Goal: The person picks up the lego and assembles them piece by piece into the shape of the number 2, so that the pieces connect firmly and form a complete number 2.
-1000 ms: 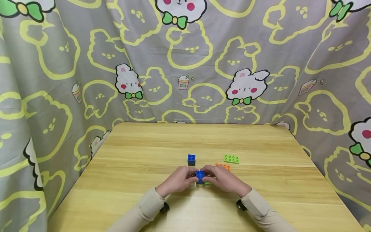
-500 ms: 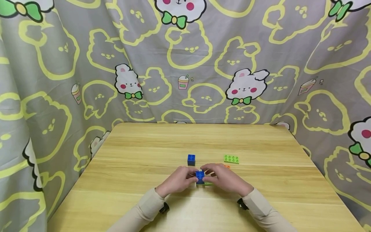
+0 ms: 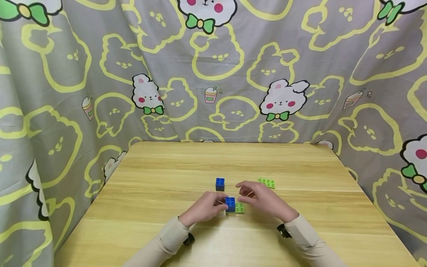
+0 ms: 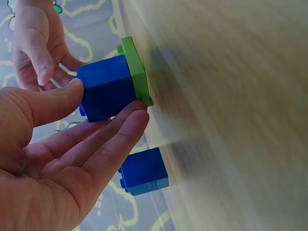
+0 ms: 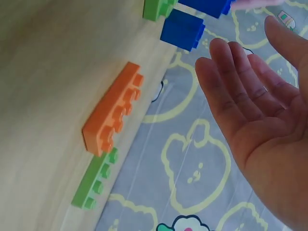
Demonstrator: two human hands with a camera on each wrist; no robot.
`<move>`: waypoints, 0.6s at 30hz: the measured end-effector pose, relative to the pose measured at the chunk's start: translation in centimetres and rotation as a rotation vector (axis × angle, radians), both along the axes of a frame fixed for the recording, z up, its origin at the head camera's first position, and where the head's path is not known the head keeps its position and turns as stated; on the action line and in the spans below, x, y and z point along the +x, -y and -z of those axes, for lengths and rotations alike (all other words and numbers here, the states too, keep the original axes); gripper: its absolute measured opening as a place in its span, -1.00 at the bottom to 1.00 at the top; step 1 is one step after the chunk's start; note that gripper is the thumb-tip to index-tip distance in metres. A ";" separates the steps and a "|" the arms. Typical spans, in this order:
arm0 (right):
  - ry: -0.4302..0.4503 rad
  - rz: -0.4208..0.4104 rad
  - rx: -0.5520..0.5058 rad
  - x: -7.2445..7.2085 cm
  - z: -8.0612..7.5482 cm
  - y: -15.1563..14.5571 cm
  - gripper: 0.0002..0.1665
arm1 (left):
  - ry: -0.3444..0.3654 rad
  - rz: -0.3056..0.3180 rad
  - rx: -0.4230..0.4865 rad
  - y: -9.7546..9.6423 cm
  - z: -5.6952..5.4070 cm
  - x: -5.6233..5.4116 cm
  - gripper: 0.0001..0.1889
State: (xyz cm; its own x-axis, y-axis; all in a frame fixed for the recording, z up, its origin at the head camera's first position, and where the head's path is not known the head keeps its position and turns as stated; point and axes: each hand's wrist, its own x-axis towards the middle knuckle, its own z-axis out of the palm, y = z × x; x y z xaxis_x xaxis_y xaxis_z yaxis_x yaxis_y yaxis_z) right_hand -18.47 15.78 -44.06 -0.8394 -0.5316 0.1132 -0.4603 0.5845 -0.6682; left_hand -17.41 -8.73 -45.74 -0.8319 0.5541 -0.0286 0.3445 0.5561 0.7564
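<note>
A blue toy building brick (image 3: pixel 230 204) sits on the left half of a flat light-green studded brick (image 3: pixel 240 208) at the middle of the table. My left hand (image 3: pixel 205 207) holds the blue brick, its thumb on one side and fingers on the other, fingertips reaching down to the green piece in the left wrist view. Just right of the stack, my right hand (image 3: pixel 261 198) hovers with loosely bent fingers and nothing in them. The bare studs of the green piece show between the blue brick and that hand.
Another blue brick (image 3: pixel 220 184) stands behind my left hand. A second green flat brick (image 3: pixel 268 183) lies beyond my right hand. An orange flat brick (image 5: pixel 113 110) shows in the right wrist view, hidden in the head view. A patterned curtain (image 3: pixel 213 66) surrounds the wooden table (image 3: pixel 173 159).
My right hand has come away from the blue brick, moving right and back, and now covers the orange brick in the head view. The left hand has stayed in place.
</note>
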 end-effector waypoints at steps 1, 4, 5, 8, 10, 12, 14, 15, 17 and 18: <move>-0.004 0.005 0.000 0.0 -0.1 -0.1 -0.51 | -0.002 -0.002 -0.006 0.0 0.0 0.0 -0.64; -0.019 0.016 -0.004 -0.2 -0.5 -0.6 -0.51 | -0.009 -0.005 -0.017 0.0 -0.1 0.0 -0.64; -0.026 0.020 -0.002 -0.2 -0.6 -0.8 -0.52 | -0.009 -0.006 -0.018 0.0 0.0 0.0 -0.64; -0.048 0.025 0.000 -0.5 -0.8 -1.4 -0.54 | -0.009 -0.007 -0.019 0.1 0.0 0.0 -0.64; -0.055 0.034 0.000 -0.7 -0.9 -1.8 -0.55 | -0.007 -0.008 -0.018 0.1 0.0 -0.1 -0.65; -0.063 0.042 0.001 -1.0 -0.9 -2.2 -0.56 | -0.008 -0.008 -0.019 0.1 0.0 -0.1 -0.65; -0.068 0.058 0.001 -1.2 -0.9 -2.5 -0.57 | -0.006 -0.010 -0.024 0.1 0.0 -0.1 -0.64; -0.071 0.066 0.005 -1.3 -0.9 -2.7 -0.57 | -0.007 -0.010 -0.027 0.1 0.0 -0.1 -0.64; -0.079 0.083 0.013 -1.5 -0.9 -3.1 -0.57 | -0.009 -0.012 -0.033 0.1 0.0 -0.1 -0.63; -0.081 0.089 0.016 -1.6 -0.8 -3.3 -0.58 | -0.008 -0.014 -0.037 0.1 0.0 -0.1 -0.63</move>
State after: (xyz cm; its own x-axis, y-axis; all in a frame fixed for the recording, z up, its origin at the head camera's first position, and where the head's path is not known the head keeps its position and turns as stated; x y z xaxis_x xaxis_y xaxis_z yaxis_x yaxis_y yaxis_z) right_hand -20.08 19.03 -43.27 -0.8720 -0.4573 0.1745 -0.4578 0.6360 -0.6212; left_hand -17.54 -8.80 -45.76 -0.8397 0.5414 -0.0426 0.3424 0.5886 0.7324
